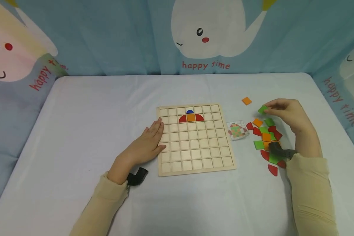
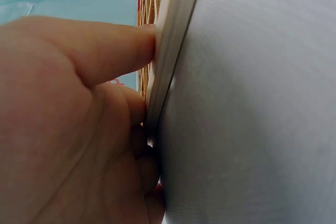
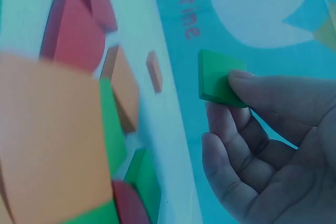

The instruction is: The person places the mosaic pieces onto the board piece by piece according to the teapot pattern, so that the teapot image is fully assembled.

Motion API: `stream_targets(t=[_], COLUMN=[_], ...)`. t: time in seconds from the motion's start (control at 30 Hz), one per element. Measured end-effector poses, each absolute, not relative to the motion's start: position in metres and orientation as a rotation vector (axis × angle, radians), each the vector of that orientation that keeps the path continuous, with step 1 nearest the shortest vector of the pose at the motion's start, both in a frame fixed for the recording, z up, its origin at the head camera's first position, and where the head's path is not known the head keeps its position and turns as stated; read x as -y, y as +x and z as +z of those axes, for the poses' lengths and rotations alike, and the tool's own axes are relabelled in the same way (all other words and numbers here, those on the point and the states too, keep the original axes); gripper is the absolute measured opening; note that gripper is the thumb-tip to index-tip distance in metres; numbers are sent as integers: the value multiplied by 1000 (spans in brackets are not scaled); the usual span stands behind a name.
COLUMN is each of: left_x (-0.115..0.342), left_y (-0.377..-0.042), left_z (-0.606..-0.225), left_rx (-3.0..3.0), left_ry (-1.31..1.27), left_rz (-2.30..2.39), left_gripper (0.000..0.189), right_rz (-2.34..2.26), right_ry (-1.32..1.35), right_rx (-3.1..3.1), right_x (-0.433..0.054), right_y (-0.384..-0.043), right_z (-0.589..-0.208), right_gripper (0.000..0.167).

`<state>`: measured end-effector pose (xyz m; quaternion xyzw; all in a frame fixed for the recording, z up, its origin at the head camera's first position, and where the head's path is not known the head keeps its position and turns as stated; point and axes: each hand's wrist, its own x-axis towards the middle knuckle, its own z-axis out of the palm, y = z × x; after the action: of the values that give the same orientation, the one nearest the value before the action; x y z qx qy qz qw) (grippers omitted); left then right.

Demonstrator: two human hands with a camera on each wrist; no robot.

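Observation:
My right hand (image 1: pixel 287 111) pinches a green square tile (image 3: pixel 218 77) between thumb and fingers, raised above the pile of tiles. My left hand (image 1: pixel 146 144) lies against the left edge of a wooden grid board (image 1: pixel 197 172), its thumb and fingers fairly straight and touching the frame. In the board's upper rows sit a blue half-round piece (image 1: pixel 190 111), an orange square (image 1: pixel 190 117) and two red quarter-round pieces (image 1: pixel 182 119), one on each side of the orange square. The board's other cells hold no pieces.
Beside the board's right edge lies a small pattern card (image 1: pixel 237 130). Orange squares (image 1: pixel 266 137), green squares (image 1: pixel 258 145) and red quarter-rounds (image 1: pixel 272 170) are heaped near the right forearm. One orange tile (image 1: pixel 246 101) lies apart, farther back. A printed curtain (image 1: pixel 112 39) hangs behind the table.

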<state>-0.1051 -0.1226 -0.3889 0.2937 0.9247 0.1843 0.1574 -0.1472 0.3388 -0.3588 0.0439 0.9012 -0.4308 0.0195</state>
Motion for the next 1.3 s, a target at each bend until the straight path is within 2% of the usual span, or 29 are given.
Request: stream_targets(t=[0.23, 0.8, 1.3], left_x=[115, 126, 126], left_y=[-106, -104, -104], left_z=[-389, -389, -390], left_rx=[-2644, -2648, -2643], left_ry=[857, 833, 829], left_rz=[524, 522, 509], left_gripper=[72, 72, 73], right_rz=[-1301, -1259, -1362], right_ry=[72, -68, -239], right_rx=[-2822, -2763, -2647], right_x=[-330, -278, -232], right_y=[-140, -148, -159], right_z=[-342, -331, -330], right_gripper=[32, 30, 20])
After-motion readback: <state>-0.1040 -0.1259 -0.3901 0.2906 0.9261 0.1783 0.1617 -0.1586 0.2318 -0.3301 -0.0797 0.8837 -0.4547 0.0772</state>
